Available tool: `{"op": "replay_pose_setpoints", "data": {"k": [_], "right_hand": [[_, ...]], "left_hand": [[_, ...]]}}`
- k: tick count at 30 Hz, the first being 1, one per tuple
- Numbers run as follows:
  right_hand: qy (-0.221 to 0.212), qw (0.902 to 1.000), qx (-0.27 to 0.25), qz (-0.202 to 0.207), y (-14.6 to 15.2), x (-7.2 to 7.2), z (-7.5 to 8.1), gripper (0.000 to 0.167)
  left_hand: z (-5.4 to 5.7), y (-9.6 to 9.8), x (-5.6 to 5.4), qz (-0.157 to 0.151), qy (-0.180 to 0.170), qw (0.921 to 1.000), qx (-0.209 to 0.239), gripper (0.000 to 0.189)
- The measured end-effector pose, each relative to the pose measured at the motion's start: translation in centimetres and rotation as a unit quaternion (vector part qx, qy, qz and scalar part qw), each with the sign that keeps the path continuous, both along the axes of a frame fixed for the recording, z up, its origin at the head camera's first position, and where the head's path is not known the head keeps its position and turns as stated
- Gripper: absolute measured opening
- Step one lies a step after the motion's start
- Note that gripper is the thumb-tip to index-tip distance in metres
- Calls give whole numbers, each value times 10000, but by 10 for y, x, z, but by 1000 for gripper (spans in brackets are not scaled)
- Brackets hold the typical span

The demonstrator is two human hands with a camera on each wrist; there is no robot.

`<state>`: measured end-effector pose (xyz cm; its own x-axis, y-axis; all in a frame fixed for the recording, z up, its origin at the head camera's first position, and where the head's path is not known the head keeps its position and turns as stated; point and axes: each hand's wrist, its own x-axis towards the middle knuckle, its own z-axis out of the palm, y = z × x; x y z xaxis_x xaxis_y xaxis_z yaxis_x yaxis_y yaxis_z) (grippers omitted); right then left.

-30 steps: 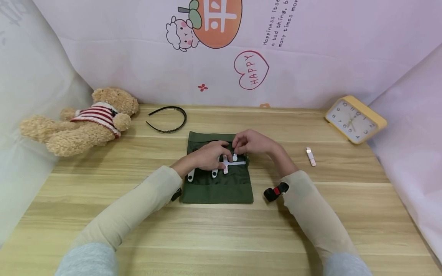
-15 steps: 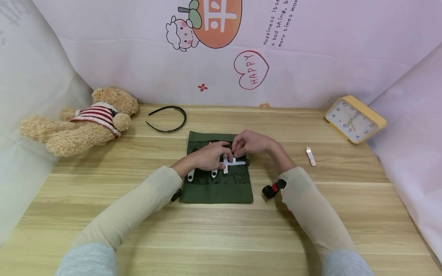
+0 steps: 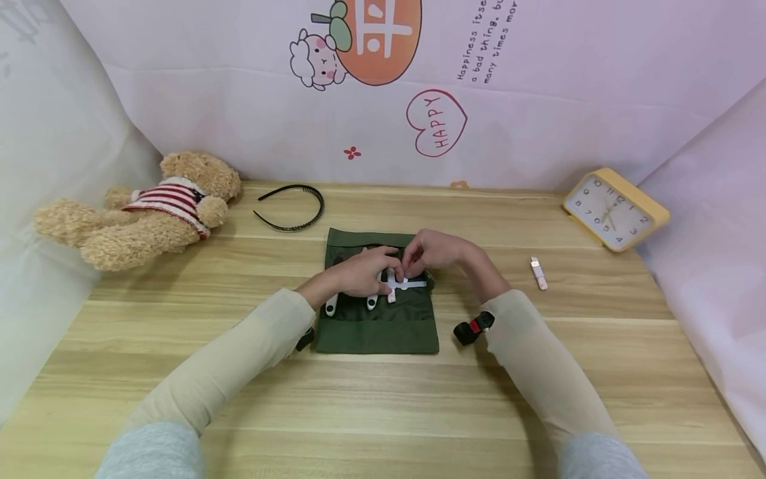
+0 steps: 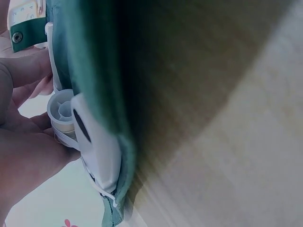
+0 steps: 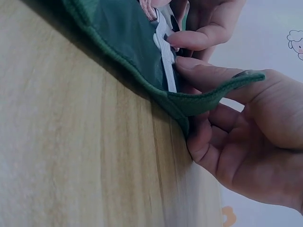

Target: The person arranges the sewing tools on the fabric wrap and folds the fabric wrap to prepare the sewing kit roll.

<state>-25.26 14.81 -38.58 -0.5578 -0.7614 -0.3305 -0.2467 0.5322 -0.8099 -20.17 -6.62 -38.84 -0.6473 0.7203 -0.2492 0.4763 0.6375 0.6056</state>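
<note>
A dark green fabric tool roll [image 3: 377, 338] lies spread on the table, with a white elastic strap [image 3: 414, 284] across it. My left hand [image 3: 362, 271] pinches the strap beside a pink-and-white slim tool [image 3: 391, 295] tucked under it. From the right, my right hand [image 3: 439, 249] pinches a small round-ended white tool [image 5: 156, 41], whose tip pokes past the strap; my fingers hide most of it. Two white handles with black dots, a left one [image 3: 331, 305] and a middle one [image 3: 372, 302], sit in the roll. The left wrist view shows a hollow white cylinder [image 4: 60, 108] under the elastic.
A pink-and-white piece resembling a nail clipper [image 3: 538, 273] lies on the table to the right. Behind the roll is a black headband [image 3: 317, 209]. A teddy bear [image 3: 167, 209] lies back left, and a yellow clock [image 3: 616, 209] stands back right.
My right hand has moved slightly down toward me, sliding the small white tool under the elastic strap; its round tip now shows below the strap. My left hand has stayed in place.
</note>
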Motion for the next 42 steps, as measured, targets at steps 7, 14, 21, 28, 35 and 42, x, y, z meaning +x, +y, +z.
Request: {"op": "replay_pose_setpoints", "data": {"k": [7,14,21,28,35,42], "right_hand": [[16,9996,195,215,-2,1,1,9],[105,9995,124,259,0,1,2,13],[487,9987,-128,-113,9,1,5,20],[890,9940,-150,-625,33,6,9,24],[1093,9823,9,-1524,64,15,14,30],[1149,9700,36,-2142,90,23,19,29]], "left_hand": [[-1,0,-1,21,-26,10000,-50,18],[-1,-1,-1,20,-40,10000,72,17],[2,1,-3,115,27,9990,442,18],[3,3,-2,380,170,9981,443,23],[5,4,-1,497,422,9973,342,30],[8,6,-3,487,361,9974,388,34]]}}
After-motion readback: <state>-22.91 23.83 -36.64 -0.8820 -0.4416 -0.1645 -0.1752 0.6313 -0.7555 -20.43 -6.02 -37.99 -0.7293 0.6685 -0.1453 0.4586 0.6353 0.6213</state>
